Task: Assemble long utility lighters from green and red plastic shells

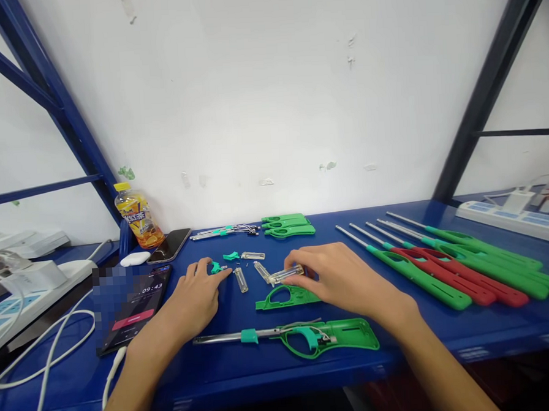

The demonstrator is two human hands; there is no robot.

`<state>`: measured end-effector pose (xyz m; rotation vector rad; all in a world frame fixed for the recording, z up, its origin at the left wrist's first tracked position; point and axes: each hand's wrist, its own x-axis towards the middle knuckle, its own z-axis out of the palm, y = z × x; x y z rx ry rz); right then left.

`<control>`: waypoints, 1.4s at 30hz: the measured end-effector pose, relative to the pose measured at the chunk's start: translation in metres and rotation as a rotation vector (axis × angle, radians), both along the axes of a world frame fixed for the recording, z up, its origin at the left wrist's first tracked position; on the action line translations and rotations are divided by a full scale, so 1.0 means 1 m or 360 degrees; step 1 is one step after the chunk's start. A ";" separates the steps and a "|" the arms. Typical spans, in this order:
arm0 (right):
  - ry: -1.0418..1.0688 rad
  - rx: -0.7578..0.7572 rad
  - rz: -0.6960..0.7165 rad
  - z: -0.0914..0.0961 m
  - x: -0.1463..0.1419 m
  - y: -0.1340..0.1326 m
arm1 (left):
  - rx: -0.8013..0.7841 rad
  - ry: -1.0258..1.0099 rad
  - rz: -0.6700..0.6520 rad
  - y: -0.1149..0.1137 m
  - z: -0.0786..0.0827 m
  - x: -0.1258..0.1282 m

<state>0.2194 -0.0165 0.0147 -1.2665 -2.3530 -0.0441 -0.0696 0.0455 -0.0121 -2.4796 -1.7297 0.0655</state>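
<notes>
My right hand (326, 270) pinches a clear lighter fuel tank (287, 273) above the table. My left hand (198, 292) is low over the table at the left, thumb and forefinger around a small teal trigger (216, 267). Between the hands lie two more clear tanks, one (240, 280) upright in view and one (261, 271) slanted. A green handle shell half (283, 298) sits partly behind my right hand. Closer to me lies an open green lighter half (355, 335) with its metal tube, wire and teal trigger in place.
Assembled green and red lighters (425, 274) lie in a row at the right. Metal tubes (225, 231) and green shells (288, 225) are at the back. A phone (144, 307), a second phone (170, 244), a drink bottle (139, 215) and white cables (48, 364) occupy the left.
</notes>
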 end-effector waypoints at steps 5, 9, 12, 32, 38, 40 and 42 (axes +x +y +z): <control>-0.0005 0.0005 -0.0003 0.000 0.000 0.001 | 0.0048 0.0000 0.0033 -0.004 0.008 0.003; -0.0011 -0.0014 -0.0006 0.001 -0.001 0.000 | 0.0063 0.0000 0.0149 0.001 0.001 0.007; -0.0010 -0.0008 0.0004 0.002 -0.001 -0.001 | 0.0043 -0.0006 0.0154 0.003 -0.007 0.010; -0.0006 0.0041 0.0011 -0.001 -0.002 0.000 | 0.0031 -0.0106 -0.0156 0.000 0.015 0.014; 0.0023 0.0046 -0.0006 -0.001 -0.001 -0.001 | -0.0088 -0.0180 -0.0126 -0.002 0.011 0.012; 0.0008 0.0027 -0.0019 0.000 -0.001 -0.001 | -0.0149 -0.0227 -0.0103 -0.001 0.008 0.009; -0.0011 0.0019 -0.0030 0.000 -0.001 -0.001 | -0.0204 -0.0276 -0.0073 0.000 0.005 0.006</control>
